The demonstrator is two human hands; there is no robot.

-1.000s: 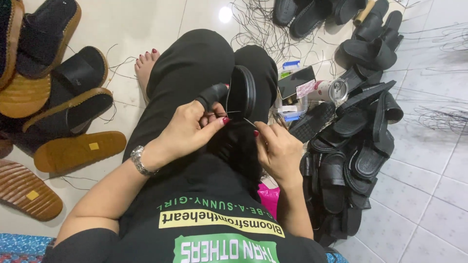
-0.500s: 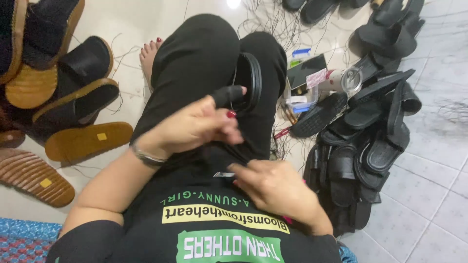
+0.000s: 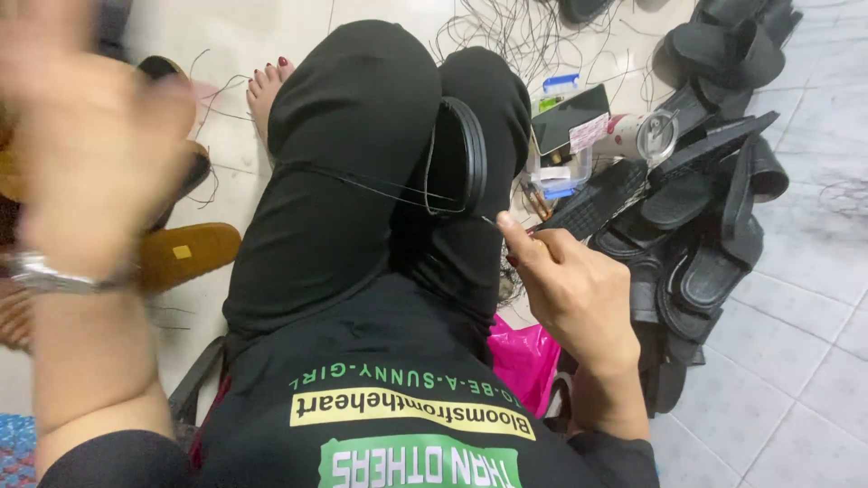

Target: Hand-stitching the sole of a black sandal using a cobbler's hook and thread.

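One black sandal [image 3: 457, 155] rests wedged between the knees with a dark thread [image 3: 362, 181] drawn taut leftward toward the blurred, raised left hand [image 3: 90, 172], whose grip I cannot tell, while the right hand [image 3: 565, 294] pinches a needle [image 3: 493, 220], so stitching looks unfinished.

Bright, even light; motion-blurred left hand [image 3: 86, 149].

Pale tiled floor [image 3: 796, 361] with grey grout lines, glossy under indoor light; a patterned blue rug [image 3: 14, 447] at seven o'clock
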